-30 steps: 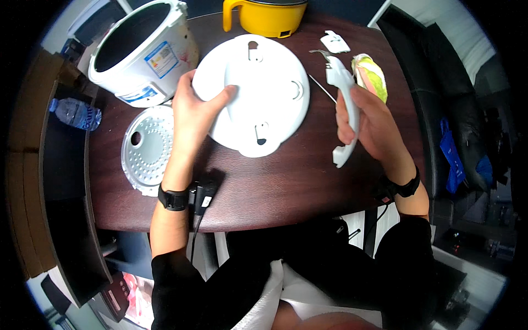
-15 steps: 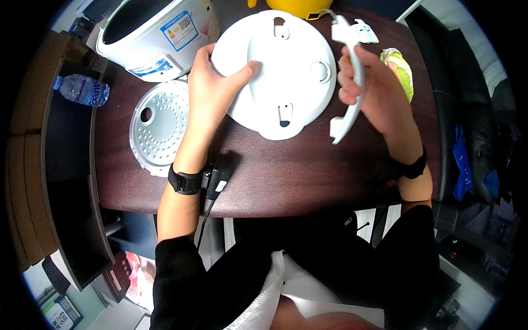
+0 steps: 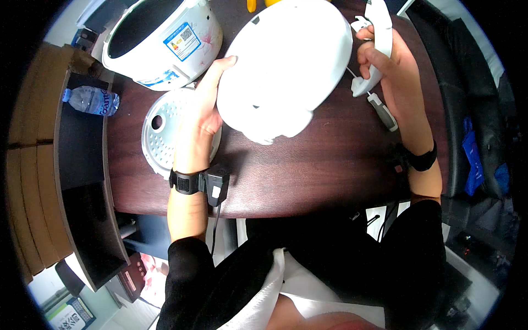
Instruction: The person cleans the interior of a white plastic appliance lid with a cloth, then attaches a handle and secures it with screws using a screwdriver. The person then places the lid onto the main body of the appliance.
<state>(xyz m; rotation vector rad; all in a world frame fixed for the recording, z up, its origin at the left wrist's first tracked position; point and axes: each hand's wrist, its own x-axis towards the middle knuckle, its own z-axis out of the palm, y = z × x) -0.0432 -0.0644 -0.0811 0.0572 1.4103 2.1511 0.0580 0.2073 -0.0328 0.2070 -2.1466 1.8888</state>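
The lid (image 3: 286, 66) is round, white and smooth, tilted above the dark bench (image 3: 319, 170), just right of the cooker (image 3: 165, 38). The left hand (image 3: 203, 115) has its fingers closed on the lid's left edge; the right hand (image 3: 393, 66) grips a curved white handle (image 3: 379, 33). A blue-edged rectangular label (image 3: 184, 39) sits on the cooker's side.
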